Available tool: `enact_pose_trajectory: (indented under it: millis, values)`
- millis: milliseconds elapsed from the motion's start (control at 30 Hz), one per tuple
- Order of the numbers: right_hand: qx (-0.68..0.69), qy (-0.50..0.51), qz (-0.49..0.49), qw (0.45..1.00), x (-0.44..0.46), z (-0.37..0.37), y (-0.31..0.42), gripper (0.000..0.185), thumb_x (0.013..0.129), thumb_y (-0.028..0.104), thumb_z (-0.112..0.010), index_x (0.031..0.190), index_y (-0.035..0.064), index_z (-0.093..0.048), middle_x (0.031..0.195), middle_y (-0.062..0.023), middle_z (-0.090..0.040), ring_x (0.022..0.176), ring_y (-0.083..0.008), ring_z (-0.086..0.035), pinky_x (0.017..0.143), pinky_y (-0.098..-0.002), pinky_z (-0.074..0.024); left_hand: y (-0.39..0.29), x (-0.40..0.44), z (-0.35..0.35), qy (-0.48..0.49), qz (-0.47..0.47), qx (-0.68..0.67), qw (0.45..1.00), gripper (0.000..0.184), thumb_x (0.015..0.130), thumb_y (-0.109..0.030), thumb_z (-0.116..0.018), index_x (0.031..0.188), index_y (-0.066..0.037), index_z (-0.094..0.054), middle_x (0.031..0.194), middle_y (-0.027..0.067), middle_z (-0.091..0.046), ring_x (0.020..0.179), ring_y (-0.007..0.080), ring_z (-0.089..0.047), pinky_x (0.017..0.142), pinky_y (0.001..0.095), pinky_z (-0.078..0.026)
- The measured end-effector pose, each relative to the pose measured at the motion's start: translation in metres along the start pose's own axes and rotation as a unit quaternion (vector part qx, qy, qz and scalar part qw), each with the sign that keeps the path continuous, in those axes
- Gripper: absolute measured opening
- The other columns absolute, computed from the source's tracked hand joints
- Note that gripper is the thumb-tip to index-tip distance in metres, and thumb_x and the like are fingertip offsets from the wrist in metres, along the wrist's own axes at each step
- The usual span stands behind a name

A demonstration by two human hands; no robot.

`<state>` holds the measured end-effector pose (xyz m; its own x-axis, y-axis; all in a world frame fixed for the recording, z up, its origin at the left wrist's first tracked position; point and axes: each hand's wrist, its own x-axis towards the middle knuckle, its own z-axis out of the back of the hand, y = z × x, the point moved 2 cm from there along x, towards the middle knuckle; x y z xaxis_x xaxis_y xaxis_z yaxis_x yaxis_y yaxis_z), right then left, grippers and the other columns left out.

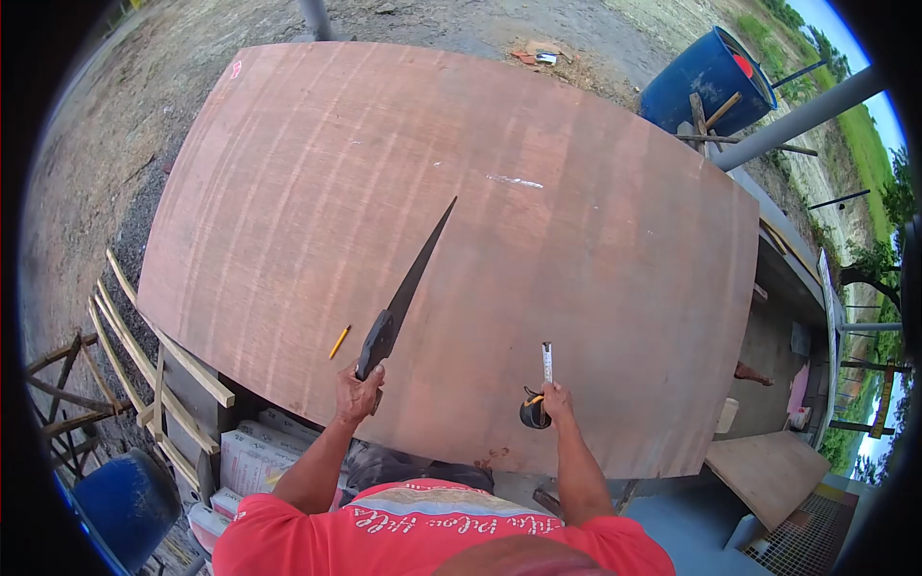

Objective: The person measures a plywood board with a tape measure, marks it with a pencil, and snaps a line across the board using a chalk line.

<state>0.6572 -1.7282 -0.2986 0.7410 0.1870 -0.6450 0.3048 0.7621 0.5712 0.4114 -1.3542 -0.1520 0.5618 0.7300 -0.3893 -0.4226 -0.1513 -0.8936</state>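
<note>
A large sheet of plywood (595,288) lies flat in front of me at waist height. My left hand (358,394) is closed round the dark handle of a handsaw (420,267), whose blade points up and to the right over the sheet. Just left of the saw, a yellow pencil (340,342) lies on the wood. In my right hand (556,400) is a tape measure (533,413) with a black case. A short length of its white blade sticks out, pointing away from me. My fingers partly hide the case.
A blue barrel (706,82) stands beyond the far right edge, near a grey post (807,117). Wooden strips (197,370) lean at the left, above another blue drum (125,504). Stacked bags (259,461) sit under the near left edge. A smaller board (770,470) lies lower right.
</note>
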Motion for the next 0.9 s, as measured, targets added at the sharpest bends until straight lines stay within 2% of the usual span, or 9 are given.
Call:
enact_pose_trajectory:
  millis: [133, 267, 333, 433, 467, 567, 767, 867, 900]
  values:
    - [-0.172, -0.021, 0.099, 0.980, 0.014, -0.016, 0.054, 0.033, 0.086, 0.030, -0.052, 0.086, -0.0004, -0.065, 0.076, -0.0227, -0.064, 0.075, -0.0366, -0.064, 0.068, -0.0441, -0.0482, 0.000, 0.001, 0.023, 0.023, 0.064, -0.011, 0.998, 0.036, 0.087, -0.036, -0.069, 0.084, -0.001, -0.061, 0.065, -0.0017, -0.055, 0.056, 0.0054, -0.050, 0.049, 0.0239, -0.041]
    - [-0.242, -0.038, 0.132, 0.961, 0.021, -0.049, 0.112, 0.033, 0.086, 0.030, -0.051, 0.090, 0.0005, -0.065, 0.080, -0.0267, -0.062, 0.080, -0.0432, -0.062, 0.072, -0.0477, -0.0478, 0.001, 0.029, 0.066, 0.061, 0.024, -0.025, 0.998, 0.037, 0.087, -0.034, -0.070, 0.100, 0.000, -0.063, 0.065, -0.0041, -0.052, 0.056, 0.0045, -0.047, 0.049, 0.0229, -0.038]
    - [-0.235, -0.045, 0.139, 0.961, 0.022, -0.069, 0.136, 0.032, 0.086, 0.029, -0.051, 0.091, 0.0008, -0.065, 0.080, -0.0271, -0.062, 0.082, -0.0431, -0.062, 0.073, -0.0485, -0.0475, 0.005, 0.043, 0.093, 0.068, -0.006, -0.022, 0.997, 0.041, 0.087, -0.032, -0.070, 0.111, 0.001, -0.062, 0.066, -0.0049, -0.051, 0.056, 0.0043, -0.045, 0.049, 0.0226, -0.038]
    - [-0.248, -0.057, 0.138, 0.957, 0.027, -0.107, 0.176, 0.030, 0.087, 0.027, -0.052, 0.094, 0.0017, -0.064, 0.083, -0.0266, -0.063, 0.085, -0.0433, -0.062, 0.076, -0.0488, -0.0472, -0.004, 0.071, 0.144, 0.090, 0.036, -0.010, 0.995, 0.046, 0.086, -0.035, -0.070, 0.114, 0.000, -0.061, 0.070, -0.0006, -0.059, 0.059, 0.0062, -0.051, 0.054, 0.0238, -0.043]
    - [-0.254, -0.062, 0.135, 0.956, 0.031, -0.123, 0.190, 0.029, 0.087, 0.027, -0.052, 0.095, 0.0020, -0.064, 0.084, -0.0262, -0.063, 0.086, -0.0434, -0.062, 0.077, -0.0487, -0.0471, -0.013, 0.078, 0.163, 0.097, 0.048, 0.007, 0.994, 0.046, 0.086, -0.032, -0.070, 0.116, 0.001, -0.060, 0.071, -0.0003, -0.059, 0.061, 0.0068, -0.054, 0.056, 0.0234, -0.044]
    - [-0.268, -0.033, 0.121, 0.955, 0.036, -0.165, 0.246, 0.027, 0.089, 0.026, -0.052, 0.097, 0.0026, -0.064, 0.088, -0.0255, -0.064, 0.090, -0.0435, -0.062, 0.080, -0.0485, -0.0475, -0.014, 0.095, 0.208, 0.052, 0.001, -0.039, 0.998, 0.047, 0.086, -0.031, -0.069, 0.117, 0.003, -0.059, 0.071, 0.0009, -0.059, 0.062, 0.0079, -0.057, 0.056, 0.0242, -0.046]
    - [-0.285, -0.044, 0.155, 0.945, 0.080, -0.221, 0.330, 0.029, 0.091, 0.027, -0.050, 0.107, 0.0064, -0.063, 0.097, -0.0237, -0.065, 0.097, -0.0436, -0.060, 0.086, -0.0484, -0.0477, 0.012, 0.115, 0.273, 0.012, 0.014, 0.004, 1.000, 0.066, 0.081, -0.043, -0.075, 0.123, 0.005, -0.056, 0.072, -0.0005, -0.055, 0.063, 0.0079, -0.056, 0.057, 0.0240, -0.049]
    - [-0.310, -0.050, 0.135, 0.940, 0.097, -0.229, 0.376, 0.035, 0.092, 0.026, -0.048, 0.121, 0.0107, -0.057, 0.117, -0.0213, -0.061, 0.108, -0.0416, -0.057, 0.094, -0.0464, -0.0460, 0.015, 0.119, 0.278, 0.002, 0.015, 0.002, 1.000, 0.068, 0.081, -0.045, -0.074, 0.123, 0.005, -0.055, 0.072, -0.0006, -0.054, 0.064, 0.0083, -0.056, 0.058, 0.0245, -0.049]
    - [-0.319, -0.047, 0.130, 0.937, 0.106, -0.232, 0.385, 0.037, 0.092, 0.026, -0.047, 0.126, 0.0125, -0.054, 0.126, -0.0191, -0.055, 0.113, -0.0402, -0.055, 0.097, -0.0458, -0.0443, 0.013, 0.119, 0.277, 0.000, 0.016, -0.001, 1.000, 0.067, 0.082, -0.044, -0.074, 0.123, 0.005, -0.055, 0.072, -0.0006, -0.054, 0.064, 0.0083, -0.056, 0.058, 0.0247, -0.050]
